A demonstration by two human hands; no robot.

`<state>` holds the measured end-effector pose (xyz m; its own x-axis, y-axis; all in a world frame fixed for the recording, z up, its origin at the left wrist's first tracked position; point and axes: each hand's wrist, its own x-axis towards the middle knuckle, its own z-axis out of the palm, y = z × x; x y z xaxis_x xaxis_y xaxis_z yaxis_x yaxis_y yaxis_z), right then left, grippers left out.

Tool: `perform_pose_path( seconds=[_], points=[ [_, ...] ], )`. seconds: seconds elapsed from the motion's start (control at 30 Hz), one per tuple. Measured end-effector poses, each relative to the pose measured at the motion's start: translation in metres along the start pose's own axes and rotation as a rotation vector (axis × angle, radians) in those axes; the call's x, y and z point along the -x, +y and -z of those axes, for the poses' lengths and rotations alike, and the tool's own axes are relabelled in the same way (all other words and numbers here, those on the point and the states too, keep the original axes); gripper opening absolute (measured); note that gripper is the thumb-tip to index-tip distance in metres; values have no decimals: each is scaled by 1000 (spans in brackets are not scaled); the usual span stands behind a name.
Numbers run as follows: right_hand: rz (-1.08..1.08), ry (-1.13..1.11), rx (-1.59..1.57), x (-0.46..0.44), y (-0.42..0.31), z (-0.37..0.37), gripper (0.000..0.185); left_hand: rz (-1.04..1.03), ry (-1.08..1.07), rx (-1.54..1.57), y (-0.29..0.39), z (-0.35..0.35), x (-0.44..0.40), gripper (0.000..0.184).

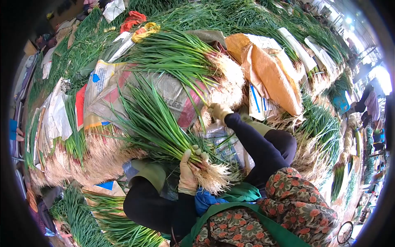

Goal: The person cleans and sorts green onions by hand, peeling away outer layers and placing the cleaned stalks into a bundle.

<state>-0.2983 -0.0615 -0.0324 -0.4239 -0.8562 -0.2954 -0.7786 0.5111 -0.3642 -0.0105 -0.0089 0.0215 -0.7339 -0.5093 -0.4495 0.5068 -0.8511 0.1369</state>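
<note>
My left hand [188, 173], in a pale glove, is closed round the lower stems of a bunch of green onions [158, 121]. The leaves fan to the upper left and the pale roots [213, 177] hang to the right, above my lap. My right hand [219, 112], also gloved, is closed at the root side of a second pile of green onions [177, 51], with a thin green stalk at its fingertips. That pile lies on a printed grey and red sack [170, 96], its bushy roots [228, 80] facing right.
An orange-brown sack [269, 78] lies right of the pile. More onions with roots [98, 152] are at the left, and others [119, 218] at the lower left. A red cloth [132, 20] lies at the top. Part of another person [372, 103] shows at the right edge.
</note>
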Motion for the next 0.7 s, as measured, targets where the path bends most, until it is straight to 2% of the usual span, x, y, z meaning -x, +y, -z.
perform_pose_path(
  seconds=[0.03,0.07,0.1,0.13,0.17,0.2,0.27,0.37,0.4,0.43,0.47,0.5,0.53,0.6,0.67,0.7],
  points=[
    [175,23,-6,36,-26,22,34,-50,229,1,-2,-26,6,34],
    [199,-58,29,53,-37,20,35,-30,152,-96,1,-20,2,35],
    [306,-63,-104,81,-36,10,37,-6,82,-192,6,-8,0,36],
    [339,-172,-237,109,-43,6,39,23,9,-290,8,-6,0,37],
    [413,-266,-184,128,-45,-5,42,-21,100,-271,1,-9,-1,40],
    [458,-295,-227,145,-44,-10,39,-8,85,-231,-2,-8,-3,38],
    [288,-350,-496,146,-36,-17,42,-24,99,-184,-4,-3,-9,34],
    [-45,-396,-924,112,-33,-15,44,-73,246,-13,-10,-28,-4,34],
    [-2,-509,-1102,109,-40,-7,39,-64,183,-86,-10,-22,-5,34],
    [56,-497,-1138,107,-53,-11,35,-57,122,-160,-10,-7,-5,34],
    [140,-380,-1003,102,-62,-25,29,-49,61,-234,-4,-9,-3,34],
    [204,-257,-859,97,-71,-40,23,42,42,-270,3,-10,4,33],
    [63,-205,-944,95,-77,-50,23,11,19,-166,2,-5,2,32],
    [28,-3,-559,89,-66,-51,25,-44,-23,45,-7,9,-6,30],
    [-19,-7,-430,69,-36,-61,28,-40,0,112,-4,-14,1,25],
    [-36,-256,-491,62,-25,-42,28,-25,37,121,-2,-16,2,25]
  ],
)
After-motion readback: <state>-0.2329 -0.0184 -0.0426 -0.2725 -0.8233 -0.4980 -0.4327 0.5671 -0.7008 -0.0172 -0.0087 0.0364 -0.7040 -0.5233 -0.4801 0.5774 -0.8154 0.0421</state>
